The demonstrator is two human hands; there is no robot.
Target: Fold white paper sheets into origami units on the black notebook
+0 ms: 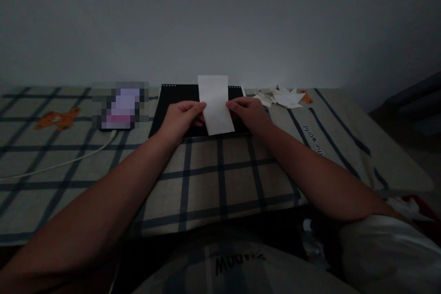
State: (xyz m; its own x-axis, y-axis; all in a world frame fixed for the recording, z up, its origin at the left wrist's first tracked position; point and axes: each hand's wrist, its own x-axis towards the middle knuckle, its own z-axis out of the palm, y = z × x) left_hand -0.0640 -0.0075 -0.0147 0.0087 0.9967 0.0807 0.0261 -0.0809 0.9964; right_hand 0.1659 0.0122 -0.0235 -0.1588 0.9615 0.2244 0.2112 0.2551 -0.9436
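Note:
Between my two hands a white sheet of paper [216, 112], a tall narrow rectangle, is held up by its side edges. My left hand [181, 119] pinches its left edge with thumb and fingers. The right edge is pinched by my right hand [251, 112] in the same way. Behind and below the paper lies a black spiral-bound pad [175, 98] with punched holes along its far edge; the paper and my hands cover part of it. Just past my right hand sits a small heap of folded white paper pieces [284, 97].
A checked cloth [206, 183] covers the table, which meets a grey wall [220, 18]. A phone [122, 108] with a white cable [89, 155] lies at the left, beside an orange bear-shaped print [58, 119]. Below the table's front edge, at the right, is a clear bottle [312, 243].

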